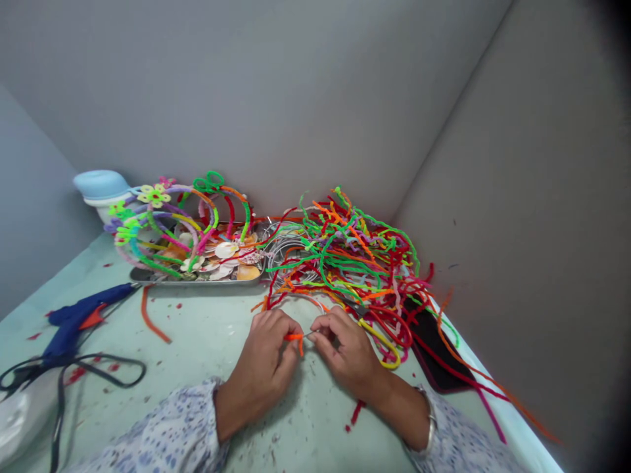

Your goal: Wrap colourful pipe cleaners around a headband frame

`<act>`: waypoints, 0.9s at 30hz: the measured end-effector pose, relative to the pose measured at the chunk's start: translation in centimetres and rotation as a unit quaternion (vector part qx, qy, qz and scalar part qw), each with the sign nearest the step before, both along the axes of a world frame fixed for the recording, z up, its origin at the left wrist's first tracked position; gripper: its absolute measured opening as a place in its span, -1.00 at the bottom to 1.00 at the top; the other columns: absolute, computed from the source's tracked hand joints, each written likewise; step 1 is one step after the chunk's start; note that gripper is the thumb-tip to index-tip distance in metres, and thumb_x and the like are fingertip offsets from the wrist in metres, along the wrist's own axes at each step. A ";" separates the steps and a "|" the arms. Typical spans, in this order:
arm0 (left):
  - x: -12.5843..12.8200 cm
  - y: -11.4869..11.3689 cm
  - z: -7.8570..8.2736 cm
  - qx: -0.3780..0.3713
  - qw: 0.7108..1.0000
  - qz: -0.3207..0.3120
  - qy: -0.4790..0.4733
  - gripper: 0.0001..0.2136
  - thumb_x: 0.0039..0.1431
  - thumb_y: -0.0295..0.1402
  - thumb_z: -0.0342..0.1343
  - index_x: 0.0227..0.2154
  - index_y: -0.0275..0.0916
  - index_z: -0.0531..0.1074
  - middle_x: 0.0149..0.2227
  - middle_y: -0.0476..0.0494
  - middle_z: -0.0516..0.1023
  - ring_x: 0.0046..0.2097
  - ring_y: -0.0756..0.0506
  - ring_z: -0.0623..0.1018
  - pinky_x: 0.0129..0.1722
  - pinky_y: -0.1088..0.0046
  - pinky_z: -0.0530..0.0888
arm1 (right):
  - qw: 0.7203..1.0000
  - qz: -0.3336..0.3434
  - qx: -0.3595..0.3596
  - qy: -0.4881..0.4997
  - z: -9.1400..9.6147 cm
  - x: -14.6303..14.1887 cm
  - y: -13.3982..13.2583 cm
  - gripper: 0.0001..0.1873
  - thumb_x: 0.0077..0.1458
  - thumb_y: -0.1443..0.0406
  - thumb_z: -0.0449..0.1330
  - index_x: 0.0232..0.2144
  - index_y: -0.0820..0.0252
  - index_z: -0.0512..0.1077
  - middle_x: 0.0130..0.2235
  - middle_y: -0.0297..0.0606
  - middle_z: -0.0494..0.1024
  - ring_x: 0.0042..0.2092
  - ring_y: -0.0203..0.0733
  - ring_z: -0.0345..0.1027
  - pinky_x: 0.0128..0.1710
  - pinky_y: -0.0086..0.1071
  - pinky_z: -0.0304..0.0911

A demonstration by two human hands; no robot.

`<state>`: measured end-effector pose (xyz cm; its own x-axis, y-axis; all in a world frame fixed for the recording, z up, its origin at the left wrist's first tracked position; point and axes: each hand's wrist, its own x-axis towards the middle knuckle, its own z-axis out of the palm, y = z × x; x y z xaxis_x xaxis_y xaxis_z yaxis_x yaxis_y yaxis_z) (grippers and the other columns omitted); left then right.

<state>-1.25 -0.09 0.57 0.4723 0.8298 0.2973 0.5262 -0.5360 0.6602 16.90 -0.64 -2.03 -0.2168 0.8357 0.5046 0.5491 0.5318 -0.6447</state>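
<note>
Close together above the front middle of the table, my two hands work at one small spot. My left hand point(266, 351) is closed in a pinch on an orange pipe cleaner point(294, 337), whose short end bends down past the fingertips. My right hand point(349, 348) pinches a thin grey wire point(308, 334) that meets the orange piece between the hands. Behind the fingers a pale wire arc point(308, 299) shows; whether it joins the held wire I cannot tell. A big tangle of coloured pipe cleaners point(345, 256) lies just beyond my hands.
At the back left, a metal tray point(197, 282) holds seashells point(227, 251), with decorated headbands point(152, 196) on it. A blue glue gun point(79, 320) and its black cord lie left. A blue-lidded container point(101, 187) stands behind. Right, a dark phone point(438, 358) lies under stray pipe cleaners.
</note>
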 end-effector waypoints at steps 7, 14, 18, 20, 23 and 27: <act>0.1 0.2 -0.4 0.024 1.000 0.007 0.014 -0.91 0.12 -0.54 -0.05 -0.39 -0.25 0.30 -0.34 -0.08 0.37 -0.24 -0.12 0.35 -0.18 0.26 0.24 | 1.000 0.003 -0.004 0.001 -0.1 0.1 0.0 -0.94 0.13 0.40 0.14 -0.30 0.18 0.37 -0.37 -0.30 0.35 -0.37 -0.27 0.28 -0.39 -0.43 0.23; 0.0 0.6 -0.9 0.048 0.999 0.000 0.023 -0.91 0.22 -0.49 -0.06 -0.35 -0.23 0.31 -0.33 -0.09 0.39 -0.25 -0.13 0.35 -0.19 0.26 0.23 | 1.000 -0.004 -0.015 0.004 -0.2 0.1 0.0 -0.96 0.14 0.37 0.15 -0.30 0.18 0.38 -0.37 -0.31 0.35 -0.37 -0.28 0.29 -0.39 -0.43 0.23; -0.1 0.6 -1.1 0.061 0.998 0.002 0.021 -0.92 0.23 -0.48 -0.05 -0.34 -0.23 0.32 -0.32 -0.09 0.40 -0.24 -0.13 0.36 -0.18 0.26 0.24 | 1.000 -0.008 -0.016 0.009 -0.1 0.0 0.0 -0.96 0.14 0.37 0.15 -0.30 0.18 0.38 -0.37 -0.31 0.35 -0.37 -0.27 0.29 -0.38 -0.42 0.22; -0.1 0.6 -1.1 0.065 0.998 0.002 0.019 -0.92 0.23 -0.48 -0.05 -0.33 -0.23 0.32 -0.32 -0.09 0.40 -0.24 -0.13 0.36 -0.18 0.26 0.24 | 1.000 -0.008 -0.018 0.010 -0.1 0.0 0.0 -0.96 0.14 0.37 0.15 -0.30 0.18 0.38 -0.36 -0.31 0.35 -0.37 -0.28 0.29 -0.38 -0.43 0.22; -0.1 0.7 -1.1 0.072 0.997 0.001 0.017 -0.92 0.23 -0.48 -0.04 -0.33 -0.22 0.33 -0.33 -0.08 0.40 -0.24 -0.12 0.37 -0.18 0.26 0.24 | 1.000 -0.008 -0.024 0.012 0.0 0.0 0.0 -0.95 0.14 0.37 0.15 -0.30 0.19 0.39 -0.36 -0.31 0.35 -0.36 -0.28 0.29 -0.37 -0.43 0.22; -0.2 0.7 -1.2 0.079 0.997 -0.001 0.021 -0.93 0.24 -0.46 -0.04 -0.32 -0.22 0.33 -0.32 -0.08 0.41 -0.24 -0.13 0.37 -0.18 0.25 0.24 | 0.999 -0.010 -0.030 0.011 0.0 0.1 0.0 -0.96 0.15 0.36 0.15 -0.30 0.19 0.39 -0.37 -0.31 0.35 -0.36 -0.28 0.29 -0.37 -0.43 0.22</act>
